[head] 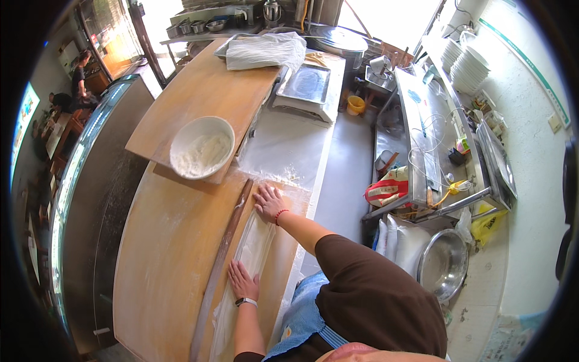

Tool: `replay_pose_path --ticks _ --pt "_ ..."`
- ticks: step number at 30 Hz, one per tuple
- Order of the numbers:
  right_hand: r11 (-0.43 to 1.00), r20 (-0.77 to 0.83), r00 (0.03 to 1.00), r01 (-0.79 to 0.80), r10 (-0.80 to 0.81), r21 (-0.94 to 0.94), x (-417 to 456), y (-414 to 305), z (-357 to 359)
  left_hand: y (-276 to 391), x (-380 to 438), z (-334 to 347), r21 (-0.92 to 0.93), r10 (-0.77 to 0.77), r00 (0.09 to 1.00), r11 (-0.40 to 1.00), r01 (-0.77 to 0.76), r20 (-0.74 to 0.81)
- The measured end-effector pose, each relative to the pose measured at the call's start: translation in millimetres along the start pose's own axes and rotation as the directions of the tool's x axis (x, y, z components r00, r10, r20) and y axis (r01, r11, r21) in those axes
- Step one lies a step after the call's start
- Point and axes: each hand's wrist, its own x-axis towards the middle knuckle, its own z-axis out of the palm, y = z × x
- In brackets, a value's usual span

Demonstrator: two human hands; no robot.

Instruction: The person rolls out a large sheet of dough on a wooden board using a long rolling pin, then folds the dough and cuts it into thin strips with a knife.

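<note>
A long, folded sheet of pale floured dough [255, 244] lies on the wooden board [167, 253]. My right hand [268, 202], with a red bead bracelet at the wrist, rests palm down at its far end. Lower down, my left hand [244, 281], with a watch on the wrist, lies flat on the dough's near part. Both hands have their fingers extended and grasp nothing. Alongside the dough, on its left, runs a long wooden rolling pin [222, 255], apart from both hands. The dough's nearest end is partly hidden by my left forearm.
A white bowl of flour [202, 147] stands on a second board [194, 97] beyond. Farther back are a cloth-covered tray [267, 52] and a metal tray [307, 83]. At right stand a steel shelf [423, 135] and a large metal basin [443, 264]. Other people sit or stand far left.
</note>
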Motion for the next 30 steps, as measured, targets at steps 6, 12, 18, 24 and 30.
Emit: replay_pose_path --ticks 6,12,18,24,30 --pt "0.975 -0.176 0.963 0.215 -0.204 0.047 -50 -96 41 -43 -120 16 0.029 -0.217 0.967 0.974 0.223 -0.133" --pt "0.698 0.135 0.714 0.7 -0.687 -0.153 -92 -227 78 -87 -204 13 -0.17 -0.586 0.81 0.802 0.573 -0.034" --pt "0.716 0.242 0.714 0.692 -0.657 -0.098 -125 -299 104 -128 -305 11 -0.208 -0.633 0.731 0.774 0.598 -0.255" --pt "0.739 0.38 0.755 0.636 -0.535 -0.223 -132 -300 106 -154 -383 17 -0.195 -0.737 0.62 0.672 0.714 -0.27" --pt "0.758 0.364 0.8 0.584 -0.478 -0.289 -143 -292 98 -187 -448 4 -0.275 -0.815 0.499 0.573 0.772 -0.295"
